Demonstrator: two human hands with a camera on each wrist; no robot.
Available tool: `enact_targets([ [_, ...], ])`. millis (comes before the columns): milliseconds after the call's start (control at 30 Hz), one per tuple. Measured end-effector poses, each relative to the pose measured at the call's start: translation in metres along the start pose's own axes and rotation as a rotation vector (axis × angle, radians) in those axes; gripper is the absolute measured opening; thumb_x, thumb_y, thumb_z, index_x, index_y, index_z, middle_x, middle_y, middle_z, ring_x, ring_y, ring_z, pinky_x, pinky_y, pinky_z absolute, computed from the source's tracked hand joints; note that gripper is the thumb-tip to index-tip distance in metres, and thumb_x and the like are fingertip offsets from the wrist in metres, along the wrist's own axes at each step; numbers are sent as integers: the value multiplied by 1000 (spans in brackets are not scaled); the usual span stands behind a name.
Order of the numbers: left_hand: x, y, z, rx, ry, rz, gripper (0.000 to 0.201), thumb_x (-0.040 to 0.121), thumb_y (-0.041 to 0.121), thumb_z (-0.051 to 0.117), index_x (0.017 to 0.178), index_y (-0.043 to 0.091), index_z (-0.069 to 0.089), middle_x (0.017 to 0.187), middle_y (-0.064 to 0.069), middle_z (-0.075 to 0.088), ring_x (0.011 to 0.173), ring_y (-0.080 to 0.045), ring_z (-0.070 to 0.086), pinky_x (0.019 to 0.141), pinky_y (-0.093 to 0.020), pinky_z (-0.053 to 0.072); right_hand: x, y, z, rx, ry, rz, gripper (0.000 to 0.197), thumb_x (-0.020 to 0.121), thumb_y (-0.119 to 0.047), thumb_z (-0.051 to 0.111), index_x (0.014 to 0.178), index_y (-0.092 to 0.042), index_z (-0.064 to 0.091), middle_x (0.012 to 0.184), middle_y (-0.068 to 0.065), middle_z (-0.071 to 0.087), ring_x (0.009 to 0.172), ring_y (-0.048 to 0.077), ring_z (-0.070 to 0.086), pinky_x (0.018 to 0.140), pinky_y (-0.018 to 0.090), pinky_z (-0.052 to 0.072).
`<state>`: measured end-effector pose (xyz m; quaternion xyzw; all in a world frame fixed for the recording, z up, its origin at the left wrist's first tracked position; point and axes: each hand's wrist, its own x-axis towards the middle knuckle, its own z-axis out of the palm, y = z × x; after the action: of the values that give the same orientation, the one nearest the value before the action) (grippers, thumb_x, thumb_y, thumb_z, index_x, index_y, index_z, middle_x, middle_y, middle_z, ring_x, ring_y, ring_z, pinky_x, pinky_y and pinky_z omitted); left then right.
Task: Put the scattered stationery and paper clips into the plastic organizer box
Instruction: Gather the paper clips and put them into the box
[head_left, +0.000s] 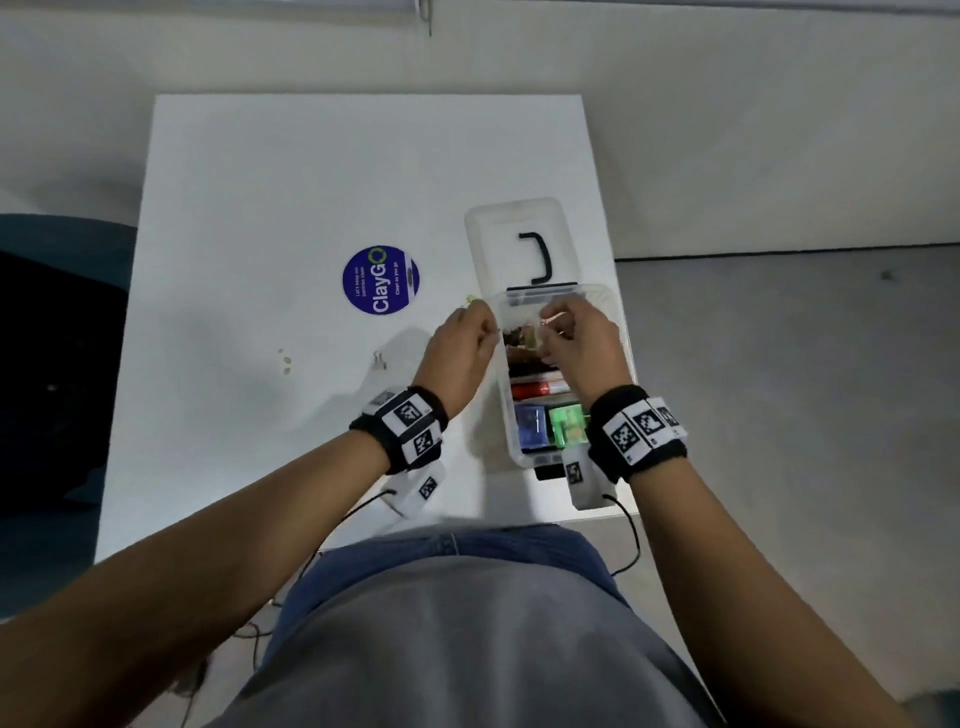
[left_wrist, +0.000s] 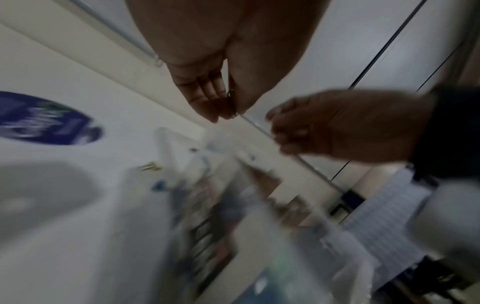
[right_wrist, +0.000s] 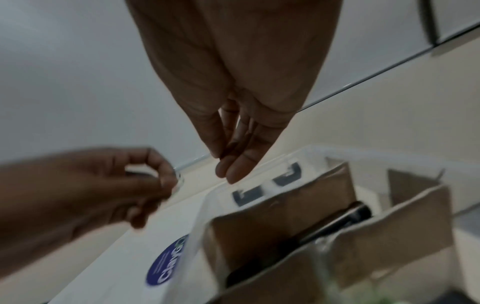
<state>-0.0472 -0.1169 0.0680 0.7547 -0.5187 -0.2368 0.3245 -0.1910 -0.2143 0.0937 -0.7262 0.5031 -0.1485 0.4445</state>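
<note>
One round blue sticker (head_left: 381, 280) on the white counter (head_left: 270, 208), reading "ClayGo", "Clean as you go". One clear plastic organizer box (head_left: 618, 332) at the counter's right edge, lid (head_left: 511, 244) open on the far side; inside, two small cases, blue (head_left: 531, 426) and green (head_left: 567, 423), and one red marker (head_left: 537, 388). Loose paper clips (head_left: 380, 359) lie left of the box. Left hand (head_left: 462, 338), just left of the box, pinches one green paper clip (left_wrist: 231, 105). Right hand (head_left: 579, 340), over the box, fingertips pressed together; what it pinches cannot be made out.
</note>
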Motion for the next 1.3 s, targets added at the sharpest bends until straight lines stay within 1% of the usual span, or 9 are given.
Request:
enact_targets([
  [133,49,67,30,-90,-44,54,2,91,10,54,93,9,54,83,-1,57,78,-20,55,68,-32,44,18,17,-35,-76,158,10,11,89,-5,58,97,-13,60,80,7,69,60,11,65,57,20,53],
  [333,75,65,63,-10,-211,-26,12,90,10,59,98,12,67,114,-7,67,102,-23,62,90,-36,49,47,43,-43,-220,14,94,15,93,-12,54,105,-11,63,97,12,71,85,28,68,80,42,57],
  [500,97,11,20,-27,105,-164,13,94,16,52,97,13,64,99,-4,66,85,-14,59,75,-23,43,39,50,-53,-295,214,12,26,93,-14,55,119,-10,57,119,13,57,102,27,59,89,37,51],
  [600,107,-46,9,93,108,-328,18,92,8,47,97,15,62,100,-12,66,88,-27,63,72,-32,49,37,62,-51,-377,22,133,42,97,-17,49,137,-9,42,131,20,50,118,35,51,97,41,45],
  [767,91,-75,40,294,-375,-245,36,88,14,65,121,7,52,114,-16,53,102,-33,59,84,-38,46,33,71,-45,-286,-100,169,38,104,-24,28,138,-11,38,108,25,65,97,42,61,82,41,51],
  [933,79,-71,68,188,-251,-378,29,99,31,43,119,10,49,105,-7,58,99,-30,60,82,-34,42,31,75,-43,-248,-82,162,38,105,-25,25,138,-12,39,103,23,65,91,42,61,73,35,44],
  [1033,80,-72,71,245,-265,-406,32,99,25,42,122,4,50,118,-18,61,101,-36,61,86,-39,47,31,74,-42,-252,-81,172,37,105,-26,24,136,-12,38,100,24,65,89,43,61,74,39,47],
  [1200,75,-71,71,223,-235,-445,25,101,26,38,116,6,42,97,-19,62,78,-33,58,62,-37,40,30,75,-40,-250,-79,199,35,104,-27,24,134,-14,37,97,23,65,85,41,61,72,39,45],
  [1300,78,-71,65,304,-278,-312,33,97,5,40,129,7,38,109,-20,60,94,-38,62,78,-43,48,31,75,-40,-254,-79,206,36,104,-27,24,135,-14,37,98,22,65,83,39,59,70,37,44],
])
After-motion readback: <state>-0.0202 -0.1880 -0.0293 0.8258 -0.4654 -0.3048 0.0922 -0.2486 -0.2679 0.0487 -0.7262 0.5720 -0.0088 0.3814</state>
